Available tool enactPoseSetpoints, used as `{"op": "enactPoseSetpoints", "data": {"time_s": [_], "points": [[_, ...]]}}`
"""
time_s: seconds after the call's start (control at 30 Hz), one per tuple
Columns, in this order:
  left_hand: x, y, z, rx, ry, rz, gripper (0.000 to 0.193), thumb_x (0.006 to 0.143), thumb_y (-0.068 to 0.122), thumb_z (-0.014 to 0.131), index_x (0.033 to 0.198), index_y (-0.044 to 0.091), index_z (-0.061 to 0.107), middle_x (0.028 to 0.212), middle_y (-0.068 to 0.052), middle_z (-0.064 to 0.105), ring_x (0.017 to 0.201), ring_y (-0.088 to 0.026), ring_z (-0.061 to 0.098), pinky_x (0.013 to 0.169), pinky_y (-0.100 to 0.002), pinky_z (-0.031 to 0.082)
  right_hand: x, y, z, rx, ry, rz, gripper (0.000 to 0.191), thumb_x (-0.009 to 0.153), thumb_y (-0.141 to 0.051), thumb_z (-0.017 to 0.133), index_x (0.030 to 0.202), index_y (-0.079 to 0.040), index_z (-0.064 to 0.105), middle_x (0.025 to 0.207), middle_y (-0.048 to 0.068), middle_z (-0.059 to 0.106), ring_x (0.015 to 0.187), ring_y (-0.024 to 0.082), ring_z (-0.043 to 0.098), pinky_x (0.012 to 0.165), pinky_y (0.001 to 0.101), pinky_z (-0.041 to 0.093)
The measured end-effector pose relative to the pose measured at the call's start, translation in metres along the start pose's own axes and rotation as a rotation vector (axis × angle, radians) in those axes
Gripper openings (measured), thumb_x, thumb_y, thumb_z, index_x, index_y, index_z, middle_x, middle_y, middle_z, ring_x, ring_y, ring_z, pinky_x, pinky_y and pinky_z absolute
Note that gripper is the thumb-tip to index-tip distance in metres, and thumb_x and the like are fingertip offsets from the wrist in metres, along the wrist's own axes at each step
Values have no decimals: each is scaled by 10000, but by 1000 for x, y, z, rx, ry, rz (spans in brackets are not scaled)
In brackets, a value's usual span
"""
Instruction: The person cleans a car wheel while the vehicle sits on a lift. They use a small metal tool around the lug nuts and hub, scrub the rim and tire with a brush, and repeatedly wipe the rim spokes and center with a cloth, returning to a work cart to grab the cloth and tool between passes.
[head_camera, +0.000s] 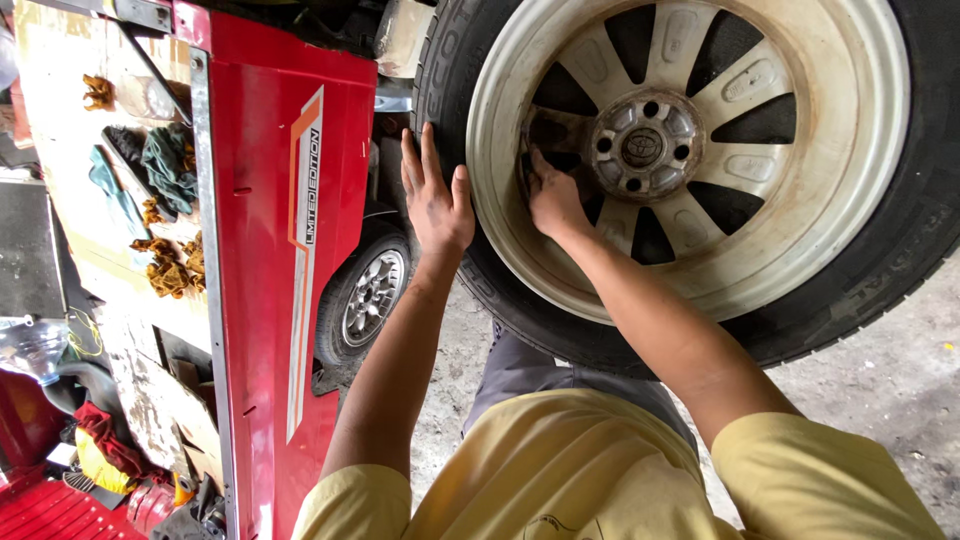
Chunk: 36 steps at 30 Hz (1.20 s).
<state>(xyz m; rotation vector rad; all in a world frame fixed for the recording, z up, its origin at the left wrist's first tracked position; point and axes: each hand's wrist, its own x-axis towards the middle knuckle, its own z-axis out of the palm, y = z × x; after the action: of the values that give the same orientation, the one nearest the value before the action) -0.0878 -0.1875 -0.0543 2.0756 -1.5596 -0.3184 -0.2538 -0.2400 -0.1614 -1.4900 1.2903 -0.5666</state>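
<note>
While I crouch in front of the wheel (690, 160), both my hands are already on it. My left hand (437, 195) lies flat and open against the black tyre (450, 90) at its left edge, fingers spread and pointing up along the tread, gripping nothing. My right hand (553, 200) reaches in between two spokes of the pale alloy rim (860, 150), fingers curled around the spoke's inner edge just left of the hub (645, 147); whether they close on anything behind it I cannot tell. The wheel stands upright before me, its axle pointing straight at my chest, so the hub lies up and to the right of both hands, and my right hand is the nearer one. To my left stands a red car body panel (260, 250) with a smaller wheel (368, 298) beyond it.
</note>
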Motion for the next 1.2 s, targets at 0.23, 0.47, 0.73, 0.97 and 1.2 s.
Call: {"op": "enactPoseSetpoints", "data": {"time_s": [0.23, 0.47, 0.73, 0.97, 1.2], "points": [[0, 0, -2, -23, -8, -11, 675, 1087, 457, 465, 1654, 135, 291, 1707, -274, 236, 1541, -515, 292, 1285, -552, 267, 1, 14, 4, 30, 57, 64, 490, 1009, 18, 432, 1495, -12, 488, 1387, 304, 580, 1299, 401, 588, 1072, 397, 464], [-1, 2, -3, -18, -12, -5, 660, 1091, 422, 482, 1648, 124, 292, 1707, -273, 228, 1559, -500, 281, 1291, -536, 253, -3, 3, -3, 42, 83, -8, 526, 987, 35, 434, 1509, -5, 476, 1333, 330, 599, 1253, 435, 616, 1017, 404, 508], [-2, 0, -4, -31, -35, -12, 664, 1093, 415, 468, 1651, 106, 281, 1707, -289, 205, 1569, -501, 248, 1280, -537, 254, -10, -4, -6, 69, 72, -53, 580, 959, 71, 396, 1534, 6, 444, 1255, 342, 631, 1110, 429, 701, 916, 415, 563], [-1, 1, -6, -25, -21, -6, 674, 1084, 431, 464, 1651, 113, 286, 1705, -278, 221, 1563, -493, 259, 1283, -547, 247, -11, -15, -17, -148, -39, 12, 594, 959, 50, 380, 1545, -19, 449, 1069, 361, 677, 895, 440, 722, 832, 470, 575], [1, -2, -3, -13, -3, 1, 681, 1077, 432, 486, 1651, 122, 292, 1703, -275, 230, 1559, -493, 269, 1295, -547, 236, -11, -2, -6, -221, 12, -56, 608, 947, 73, 349, 1548, 1, 405, 1092, 329, 699, 888, 382, 733, 799, 433, 580]]}}
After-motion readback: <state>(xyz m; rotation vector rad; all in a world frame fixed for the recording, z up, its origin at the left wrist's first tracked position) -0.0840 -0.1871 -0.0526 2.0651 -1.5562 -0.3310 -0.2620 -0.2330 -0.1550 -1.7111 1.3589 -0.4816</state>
